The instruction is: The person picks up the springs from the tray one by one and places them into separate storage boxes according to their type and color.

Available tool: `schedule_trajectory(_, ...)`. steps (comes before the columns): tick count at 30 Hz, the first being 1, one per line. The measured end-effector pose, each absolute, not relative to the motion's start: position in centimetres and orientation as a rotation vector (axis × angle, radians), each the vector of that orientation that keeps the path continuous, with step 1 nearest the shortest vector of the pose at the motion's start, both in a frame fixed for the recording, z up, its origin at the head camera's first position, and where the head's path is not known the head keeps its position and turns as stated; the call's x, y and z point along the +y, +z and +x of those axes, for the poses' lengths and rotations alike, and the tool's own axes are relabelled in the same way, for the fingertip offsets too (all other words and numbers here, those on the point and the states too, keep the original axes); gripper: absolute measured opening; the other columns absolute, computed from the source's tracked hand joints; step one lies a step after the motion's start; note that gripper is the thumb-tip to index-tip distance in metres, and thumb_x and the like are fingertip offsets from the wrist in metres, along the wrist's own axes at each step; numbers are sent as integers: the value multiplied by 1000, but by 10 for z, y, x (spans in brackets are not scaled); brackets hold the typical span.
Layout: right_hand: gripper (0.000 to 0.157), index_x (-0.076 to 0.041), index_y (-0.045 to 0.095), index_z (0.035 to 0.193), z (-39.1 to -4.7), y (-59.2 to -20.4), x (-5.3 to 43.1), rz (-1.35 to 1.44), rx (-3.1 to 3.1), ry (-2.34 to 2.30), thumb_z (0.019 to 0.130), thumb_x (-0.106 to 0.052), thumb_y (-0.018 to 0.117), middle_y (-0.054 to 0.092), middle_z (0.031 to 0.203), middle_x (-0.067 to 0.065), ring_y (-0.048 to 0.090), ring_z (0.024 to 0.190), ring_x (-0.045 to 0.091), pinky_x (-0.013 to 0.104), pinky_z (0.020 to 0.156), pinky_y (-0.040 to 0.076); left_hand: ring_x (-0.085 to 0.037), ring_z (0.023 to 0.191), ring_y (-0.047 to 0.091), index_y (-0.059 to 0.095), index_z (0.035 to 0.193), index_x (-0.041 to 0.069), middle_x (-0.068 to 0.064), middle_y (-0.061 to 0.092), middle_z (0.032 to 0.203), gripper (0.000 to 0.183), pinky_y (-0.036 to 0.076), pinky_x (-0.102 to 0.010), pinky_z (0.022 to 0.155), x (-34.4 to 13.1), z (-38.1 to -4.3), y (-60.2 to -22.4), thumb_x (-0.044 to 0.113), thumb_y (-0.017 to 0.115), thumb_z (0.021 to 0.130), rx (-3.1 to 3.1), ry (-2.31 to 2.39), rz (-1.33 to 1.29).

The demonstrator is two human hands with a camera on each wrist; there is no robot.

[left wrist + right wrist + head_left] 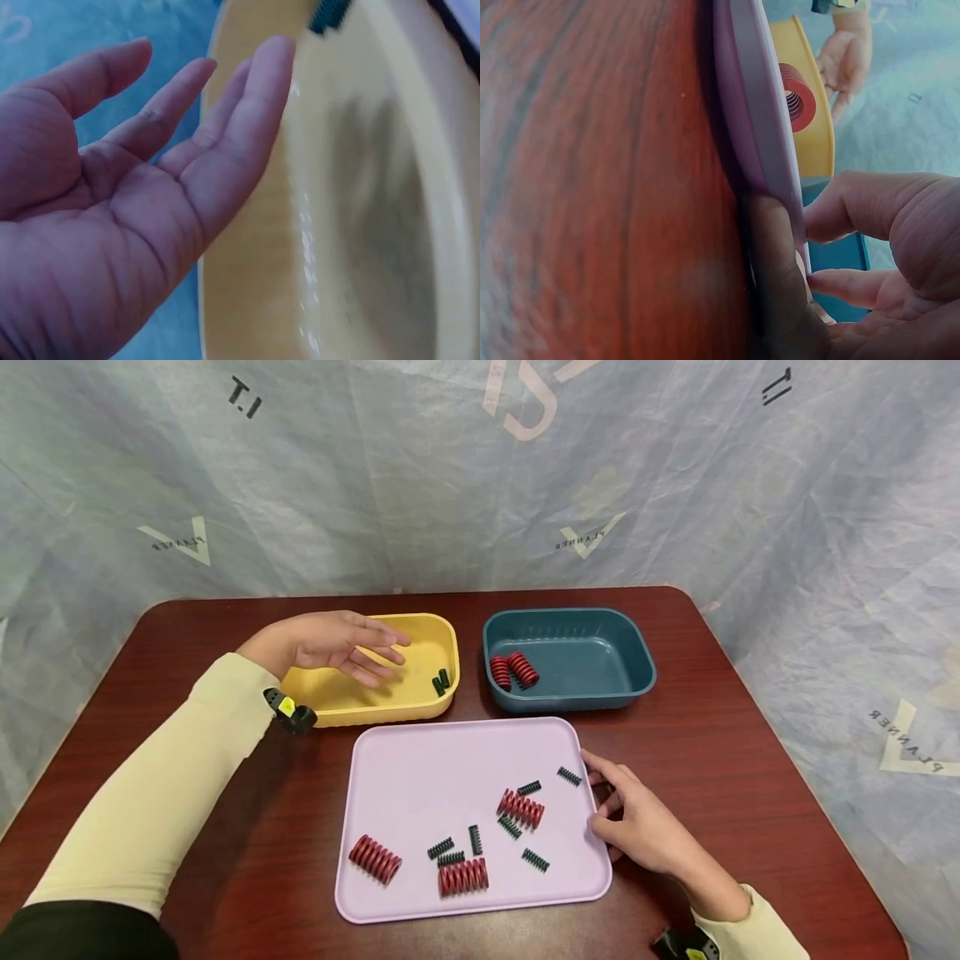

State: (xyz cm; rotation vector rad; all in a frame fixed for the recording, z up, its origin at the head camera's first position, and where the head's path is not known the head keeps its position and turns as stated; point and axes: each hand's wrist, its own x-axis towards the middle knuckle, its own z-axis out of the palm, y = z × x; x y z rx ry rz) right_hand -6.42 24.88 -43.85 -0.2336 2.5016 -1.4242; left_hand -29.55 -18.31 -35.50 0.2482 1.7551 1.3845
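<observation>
My left hand (341, 643) hovers over the yellow bin (390, 715) with fingers spread and nothing held. In the left wrist view its palm (142, 210) shows bare, and a green spring (328, 15) lies ahead of the fingertips in the bin. With my right hand (637, 822) I pinch the right edge of the lilac tray (427, 768). One finger reaches under the rim in the right wrist view, the thumb against its other side. On the tray lie red springs, one at the left (375, 859), and several small dark green springs (536, 860).
Behind the tray's right part stands a teal bin (577, 701), holding two red springs (522, 669) and a dark green one partly hidden beside them. Small green springs (444, 678) sit in the yellow bin's right end. A printed cloth (420, 485) hangs behind the table (720, 735).
</observation>
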Motion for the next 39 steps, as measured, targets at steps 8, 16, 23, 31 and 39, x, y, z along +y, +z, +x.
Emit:
schedule_trajectory(8, 80, -8, 39, 157, -65, -437, 248, -215, 2505, -1408, 84, 14, 63, 46, 128, 20, 58, 80, 18, 36, 41, 56, -48, 127, 56, 50, 148, -1, -24, 56, 141, 44, 55, -52, 98, -152, -259, -336, 17, 55, 108, 1741, 1355, 460)
schedule_trajectory(16, 80, -8, 38, 157, -65, -436, 248, -206, 2502, -1408, 84, 13, 63, 46, 128, 20, 59, 80, 19, 36, 42, 56, -42, 119, 63, 60, 141, 5, -15, 65, 134, 37, 60, -47, 92, -106, -220, -335, 16, 61, 105, 1676, 1327, 535)
schedule_trajectory(23, 79, -7, 38, 157, -65, -436, 247, -190, 2489, -1416, 84, 13, 63, 45, 128, 21, 59, 81, 22, 36, 42, 56, -44, 122, 62, 59, 141, 3, -21, 60, 139, 38, 60, -45, 91, -70, -201, -352, 15, 59, 106, 1639, 1370, 566)
schedule_trajectory(31, 74, 2, 42, 151, -64, -439, 245, -164, 2466, -1458, 81, 14, 64, 45, 128, 21, 59, 81, 25, 37, 41, 56, -45, 120, 62, 59, 140, 1, -24, 58, 141, 36, 62, -44, 87, -39, -195, -374, 12, 57, 106, 1620, 1413, 560)
schedule_trajectory(39, 74, 1, 42, 152, -65, -438, 246, -173, 2467, -1462, 81, 14, 63, 45, 129, 21, 60, 82, 25, 37, 42, 57, -32, 110, 69, 58, 144, 5, -17, 59, 143, 38, 62, -41, 84, -14, -194, -391, 15, 56, 107, 1643, 1305, 547)
